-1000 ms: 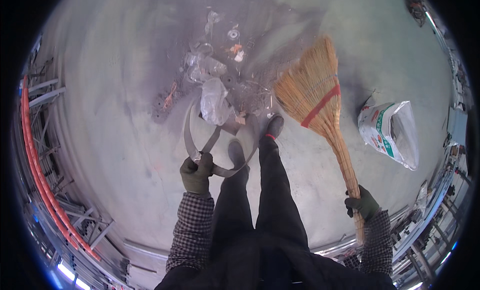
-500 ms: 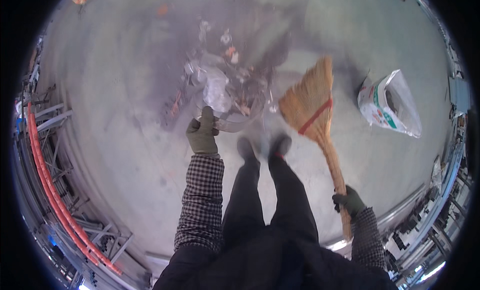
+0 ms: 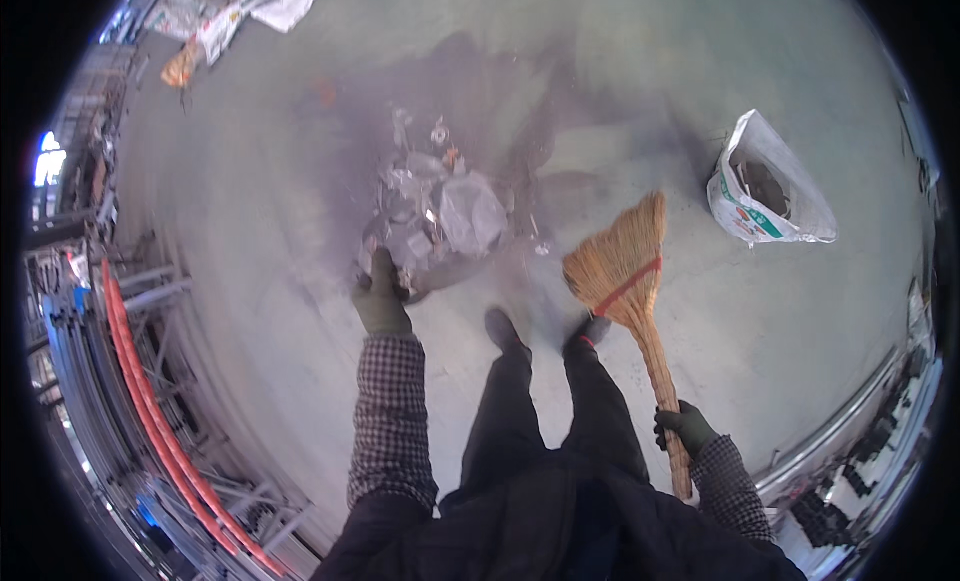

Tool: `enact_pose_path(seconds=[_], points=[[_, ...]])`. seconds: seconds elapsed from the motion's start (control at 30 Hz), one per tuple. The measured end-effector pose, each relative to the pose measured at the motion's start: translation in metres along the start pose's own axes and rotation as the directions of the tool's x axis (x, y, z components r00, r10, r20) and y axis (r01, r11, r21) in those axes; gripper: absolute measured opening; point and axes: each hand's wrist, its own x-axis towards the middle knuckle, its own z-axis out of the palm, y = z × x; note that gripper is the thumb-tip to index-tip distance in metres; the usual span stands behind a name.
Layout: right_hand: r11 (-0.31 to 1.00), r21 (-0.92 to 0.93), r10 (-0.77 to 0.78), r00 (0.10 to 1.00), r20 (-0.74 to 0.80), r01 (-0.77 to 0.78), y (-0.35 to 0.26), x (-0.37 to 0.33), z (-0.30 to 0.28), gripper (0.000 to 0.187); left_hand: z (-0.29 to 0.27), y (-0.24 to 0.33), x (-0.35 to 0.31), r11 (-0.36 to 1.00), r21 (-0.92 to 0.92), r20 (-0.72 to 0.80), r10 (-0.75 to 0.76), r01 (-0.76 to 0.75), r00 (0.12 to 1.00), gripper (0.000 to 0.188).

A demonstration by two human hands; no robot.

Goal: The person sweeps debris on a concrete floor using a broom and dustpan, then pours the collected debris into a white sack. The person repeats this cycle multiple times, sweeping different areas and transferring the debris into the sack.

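Observation:
My left hand [image 3: 382,299], in a dark green glove, is closed with its thumb up on the near edge of a grey pan-like piece [image 3: 450,273] with a curved rim. Its full shape is hidden under a heap of litter [image 3: 405,186]. Crumpled clear plastic [image 3: 472,216] lies on the heap's right side, among small scraps. My right hand [image 3: 687,428], gloved alike, is wrapped round the handle of a straw broom [image 3: 622,266]. The broom's bristles point up and left, beside my right shoe, to the right of the litter.
An open white sack [image 3: 765,196] with dark contents stands at the right. Racks with long bars and orange-red tubes [image 3: 150,401] line the left side. More stock [image 3: 850,491] lies at the lower right. White sacks [image 3: 240,16] lie at the far left. Dark stains mark the floor.
My view has shifted, bringing the far-left sacks into sight. The clear plastic sits farther right on the heap. My left hand still grips the pan's edge, and my right hand keeps the broom.

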Motion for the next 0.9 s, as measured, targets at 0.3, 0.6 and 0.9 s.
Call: enact_pose_path(seconds=[0.3,0.6,0.9], points=[[0.968,0.249,0.004,0.996,0.092,-0.027,0.04,-0.001,-0.094,0.032,-0.01,0.067,-0.066,0.992,0.025,-0.007,0.12,-0.12,0.993,0.041],[0.835,0.551,-0.03,0.999,0.043,0.001,0.045,0.037,-0.161,0.035,-0.006,0.142,-0.128,0.961,0.112,0.047,0.248,-0.251,0.968,0.045],[0.648,0.754,-0.061,0.994,-0.087,0.106,0.034,0.071,-0.171,0.045,0.016,0.238,-0.132,0.827,0.135,0.51,0.414,-0.546,0.754,0.048]])
